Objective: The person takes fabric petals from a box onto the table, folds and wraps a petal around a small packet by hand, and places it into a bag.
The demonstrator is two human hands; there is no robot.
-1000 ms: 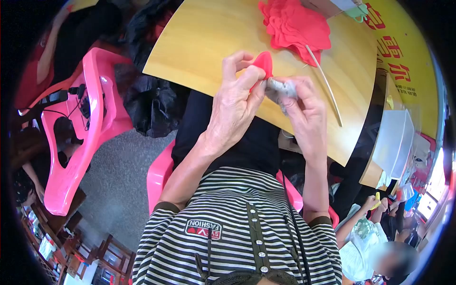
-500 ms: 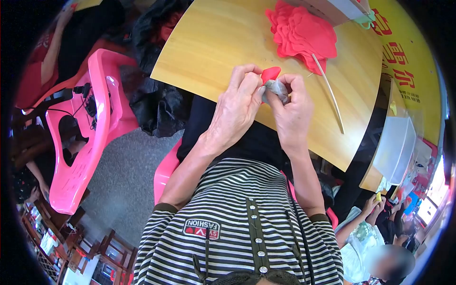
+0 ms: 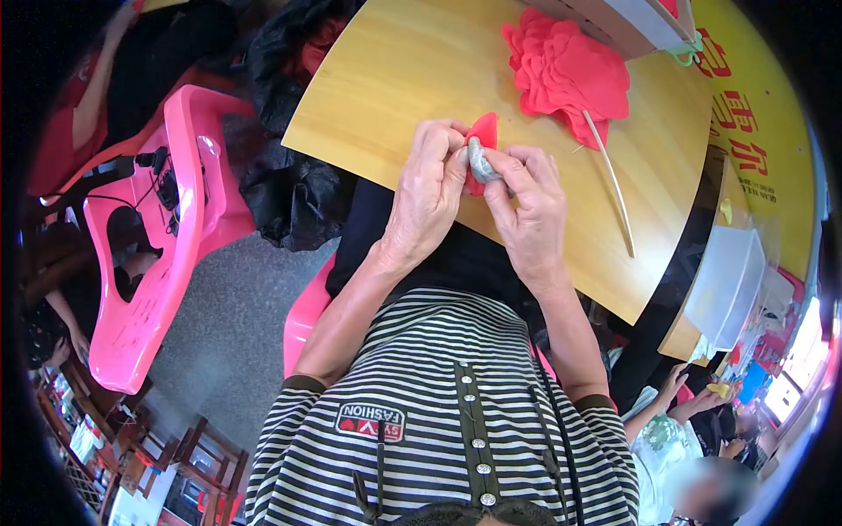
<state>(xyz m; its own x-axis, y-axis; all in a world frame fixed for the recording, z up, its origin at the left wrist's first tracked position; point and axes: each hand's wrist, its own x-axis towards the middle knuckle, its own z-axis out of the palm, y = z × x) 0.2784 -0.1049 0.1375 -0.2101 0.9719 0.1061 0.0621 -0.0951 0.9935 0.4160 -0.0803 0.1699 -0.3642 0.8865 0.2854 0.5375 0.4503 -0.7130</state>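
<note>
Just past the table's near edge, my left hand [image 3: 427, 188] is closed, pinching a small red petal-like piece [image 3: 487, 128] with its thumb and fingertips. A shiny grey, crumpled-looking lump [image 3: 481, 163] lies against the red piece, between my two hands. My right hand [image 3: 531, 210] has its thumb and forefinger closed on the right side of the lump. More red shows below the lump, partly covered by fingers. Beyond my hands rests a loose stack of red petal-shaped cutouts [image 3: 570, 74], with a thin pale stick [image 3: 611, 184] reaching from its lower edge.
The wooden table [image 3: 377, 96] has a cardboard box [image 3: 627, 24] at its far side. A pink chair [image 3: 189, 202] stands at left beside a black plastic bag [image 3: 303, 197]. A translucent bin [image 3: 726, 285] is at right, near a co-worker's hands [image 3: 702, 399].
My hands have shifted slightly left, and the right one is lower with its fingers turned. The grey lump now shows more, and the red piece stands more upright.
</note>
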